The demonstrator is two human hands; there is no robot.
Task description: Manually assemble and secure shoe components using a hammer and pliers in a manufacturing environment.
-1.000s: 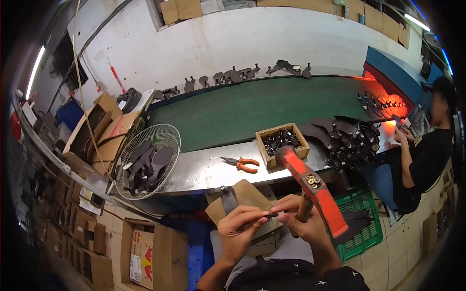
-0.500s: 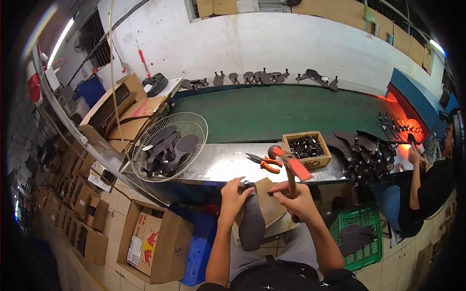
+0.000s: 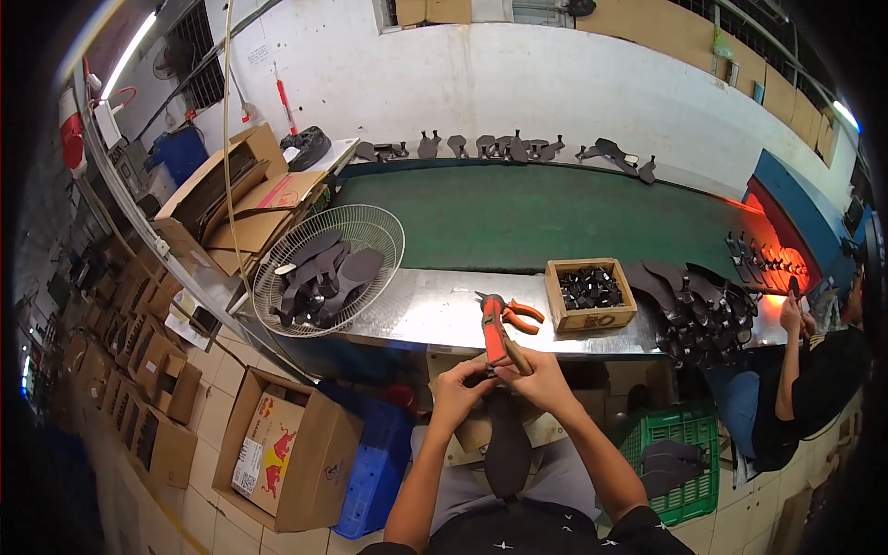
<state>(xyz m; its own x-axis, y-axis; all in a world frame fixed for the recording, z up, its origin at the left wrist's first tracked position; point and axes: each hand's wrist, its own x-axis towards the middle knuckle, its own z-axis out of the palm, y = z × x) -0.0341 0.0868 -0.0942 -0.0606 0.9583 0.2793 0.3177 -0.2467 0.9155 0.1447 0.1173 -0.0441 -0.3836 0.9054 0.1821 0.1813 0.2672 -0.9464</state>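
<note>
A dark grey high-heeled shoe sole (image 3: 507, 453) lies over my lap, its heel end up between my hands. My left hand (image 3: 455, 393) is closed around that heel end. My right hand (image 3: 544, 381) grips the wooden handle of a hammer (image 3: 493, 335) with a red head, which points up over the bench. The fingertips of both hands meet at the heel, where a small dark piece shows; they partly hide it. Just beyond the hammer head lie orange-handled pliers (image 3: 523, 314) on the metal bench edge.
A wooden box (image 3: 592, 319) of small black parts and a heap of heeled soles (image 3: 698, 301) stand to the right. A wire basket (image 3: 393, 277) of soles sits left. Behind runs a green conveyor belt (image 3: 518, 217). A green crate (image 3: 652, 430) and a co-worker (image 3: 814, 379) are at right.
My right hand has moved left with the hammer and met my left hand at the heel. The sole has shifted slightly right, and the view has tilted a little.
</note>
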